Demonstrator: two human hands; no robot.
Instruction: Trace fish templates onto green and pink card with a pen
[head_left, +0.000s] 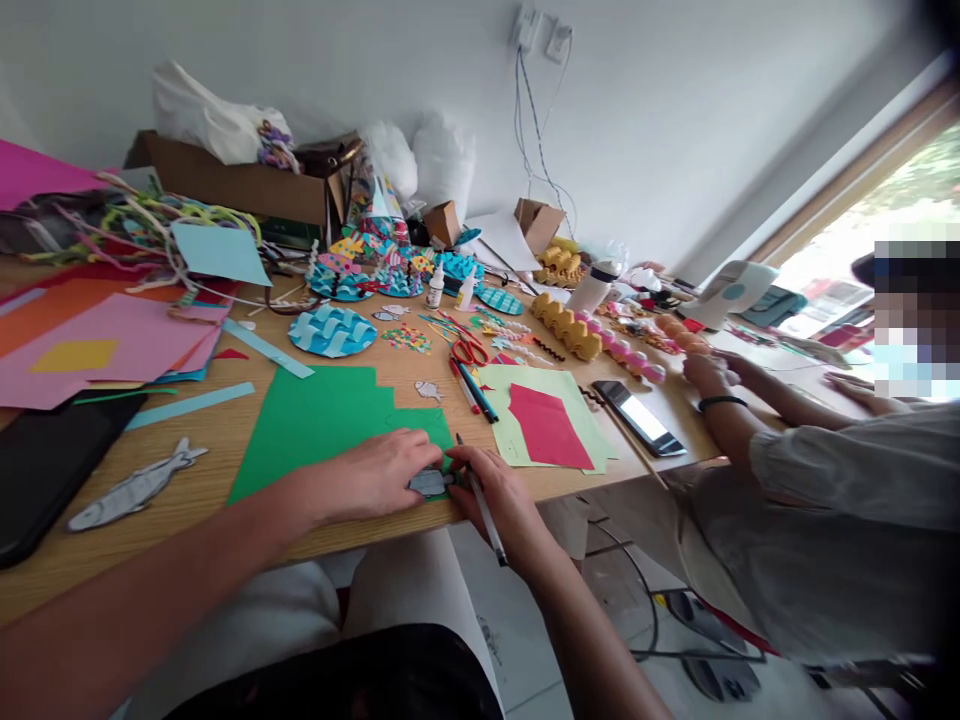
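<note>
My left hand [390,470] lies on the green paper [315,430] near the table's front edge, fingers bent and pressed on a small grey paper fish cutout [429,483]. My right hand [499,500] is closed around a pen [487,520], which slants across the fingers, and its fingertips meet the tail end of the cutout. Part of the cutout is hidden by both hands. A larger paper fish [135,488] lies at the left on the bare wood, and a smaller paper fish [428,390] lies just beyond the green sheet.
Markers [472,392] and red scissors [469,350] lie beyond my hands. To the right are red paper [550,425] on light green paper and a phone [640,418]. Coloured sheets [135,340] and a black tablet-like object [52,470] are left. A co-worker's hands [709,375] work at right.
</note>
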